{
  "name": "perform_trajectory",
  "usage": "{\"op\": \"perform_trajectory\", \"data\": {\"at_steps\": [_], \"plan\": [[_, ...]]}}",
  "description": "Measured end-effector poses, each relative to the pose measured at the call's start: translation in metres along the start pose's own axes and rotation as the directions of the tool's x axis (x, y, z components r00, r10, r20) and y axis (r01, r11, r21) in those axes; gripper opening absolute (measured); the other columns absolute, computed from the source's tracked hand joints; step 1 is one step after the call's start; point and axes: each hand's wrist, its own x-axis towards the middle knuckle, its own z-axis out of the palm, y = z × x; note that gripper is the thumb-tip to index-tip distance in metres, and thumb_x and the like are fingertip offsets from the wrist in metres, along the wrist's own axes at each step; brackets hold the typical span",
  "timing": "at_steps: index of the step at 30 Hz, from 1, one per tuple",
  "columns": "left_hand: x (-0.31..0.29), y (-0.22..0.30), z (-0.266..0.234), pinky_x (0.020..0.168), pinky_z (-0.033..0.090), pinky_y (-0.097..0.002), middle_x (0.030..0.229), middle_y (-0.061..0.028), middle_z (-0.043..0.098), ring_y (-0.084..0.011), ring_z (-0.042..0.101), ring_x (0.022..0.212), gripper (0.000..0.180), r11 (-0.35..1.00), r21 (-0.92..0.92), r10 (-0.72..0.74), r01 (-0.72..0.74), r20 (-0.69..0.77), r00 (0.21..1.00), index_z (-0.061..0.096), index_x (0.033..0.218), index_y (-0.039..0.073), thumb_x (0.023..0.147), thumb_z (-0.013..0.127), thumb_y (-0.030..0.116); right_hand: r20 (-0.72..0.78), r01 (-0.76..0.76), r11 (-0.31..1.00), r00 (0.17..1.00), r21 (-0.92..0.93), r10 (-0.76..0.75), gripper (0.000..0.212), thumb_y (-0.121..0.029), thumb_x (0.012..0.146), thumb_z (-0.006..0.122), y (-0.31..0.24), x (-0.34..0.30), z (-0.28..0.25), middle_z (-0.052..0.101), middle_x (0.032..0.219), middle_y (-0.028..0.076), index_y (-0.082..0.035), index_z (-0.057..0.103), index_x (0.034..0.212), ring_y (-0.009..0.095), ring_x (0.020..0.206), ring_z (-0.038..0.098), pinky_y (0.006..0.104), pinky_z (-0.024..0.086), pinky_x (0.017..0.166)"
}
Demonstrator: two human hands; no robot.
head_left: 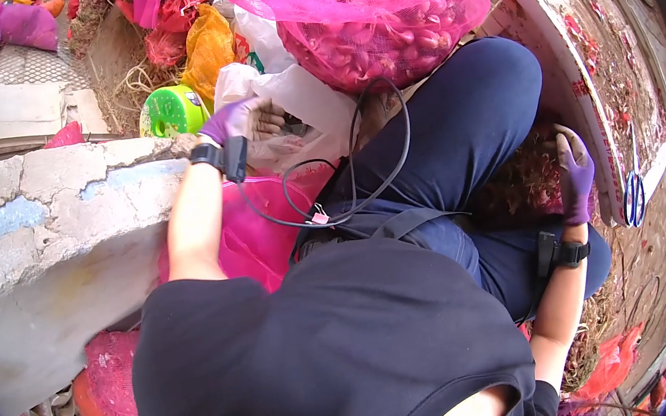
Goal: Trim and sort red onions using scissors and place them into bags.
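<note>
A crumpled, translucent white plastic bag (326,104) lies just beside a bulging pink net bag (386,33) full of reddish bulbs (429,34), while a loose, dry, brownish-red heap (521,176) sits in shadow farther right.

Shirt (329,339): you wear a plain, near-black one with short sleeves and a rounded neck opening.
Trousers (456,120): yours are dark navy, creased at the knees.
Left glove (233,122): purple at your wrist, pale over the back, darker and grubby at the fingers.
Right glove (577,180): purple, with paler, soiled fingers.
Wristbands (570,253): black, one per wrist, each bearing a small dark box (236,158).
Cable (408,126): dark, looped over your lap.
Clip (319,215): pale pink, small, on the cable.
</note>
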Motion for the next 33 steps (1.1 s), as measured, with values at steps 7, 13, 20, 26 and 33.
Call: {"op": "perform_trajectory", "data": {"at_steps": [7, 13, 20, 26, 33], "plan": [[0.171, -0.107, -0.043, 0.077, 0.049, -0.0421, 0.111, -0.0148, 0.061, -0.0304, 0.061, 0.098, 0.047, 0.886, -0.461, -0.267, 0.048, -0.423, 0.866, 0.051, 0.112, 0.003, 0.077, 0.063, 0.031, -0.021, -0.041, 0.991, 0.999, -0.13, 0.038, 0.025, -0.014, 0.09, 0.052, 0.003, -0.006, -0.005, 0.062, 0.095, 0.004, 0.003, 0.061, 0.105, 0.01, 0.088, 0.054, 0.0235, 0.041, 0.083], [0.261, -0.178, -0.107, 0.08, 0.051, -0.0402, 0.117, -0.0132, 0.058, -0.0307, 0.061, 0.098, 0.073, 0.235, 0.964, 0.46, 0.12, -0.219, 0.86, 0.048, 0.123, 0.015, 0.057, 0.077, 0.02, 0.065, 0.02, 0.965, 0.998, -0.263, -0.003, 0.025, -0.014, 0.09, 0.05, 0.007, -0.006, 0.015, 0.065, 0.096, 0.011, 0.002, 0.061, 0.105, 0.016, 0.091, 0.059, 0.0279, 0.043, 0.086], [0.348, -0.194, -0.106, 0.104, 0.029, -0.0307, 0.143, -0.0076, 0.033, -0.0214, 0.032, 0.131, 0.049, 0.146, 0.956, 0.25, 0.255, -0.285, 0.925, 0.034, 0.138, 0.01, 0.093, 0.035, 0.03, 0.058, -0.03, 0.934, 0.997, -0.356, 0.054, 0.027, -0.014, 0.085, 0.05, 0.011, -0.015, 0.038, 0.064, 0.093, 0.016, 0.004, 0.06, 0.103, 0.023, 0.085, 0.061, 0.0308, 0.045, 0.08], [0.409, -0.233, -0.122, 0.096, 0.039, -0.0344, 0.135, -0.01, 0.043, -0.0241, 0.042, 0.123, 0.065, 0.666, 0.71, 0.326, 0.228, -0.552, 0.767, 0.039, 0.133, 0.009, 0.076, 0.059, 0.031, 0.04, -0.162, 0.893, 0.98, -0.419, 0.196, 0.027, -0.011, 0.088, 0.05, 0.023, -0.027, 0.034, 0.063, 0.102, 0.016, 0.006, 0.057, 0.107, 0.022, 0.094, 0.059, 0.0303, 0.043, 0.085], [0.34, -0.236, -0.092, 0.09, 0.046, -0.0375, 0.126, -0.0121, 0.051, -0.0262, 0.053, 0.113, 0.075, 0.862, 0.507, 0.357, -0.022, -0.575, 0.736, 0.043, 0.127, 0.006, 0.065, 0.075, 0.033, 0.066, -0.235, 0.864, 0.954, -0.444, 0.293, 0.028, -0.014, 0.087, 0.05, 0.0, -0.024, 0.047, 0.063, 0.098, 0.018, 0.006, 0.057, 0.105, 0.027, 0.09, 0.06, 0.0336, 0.044, 0.082]]}}
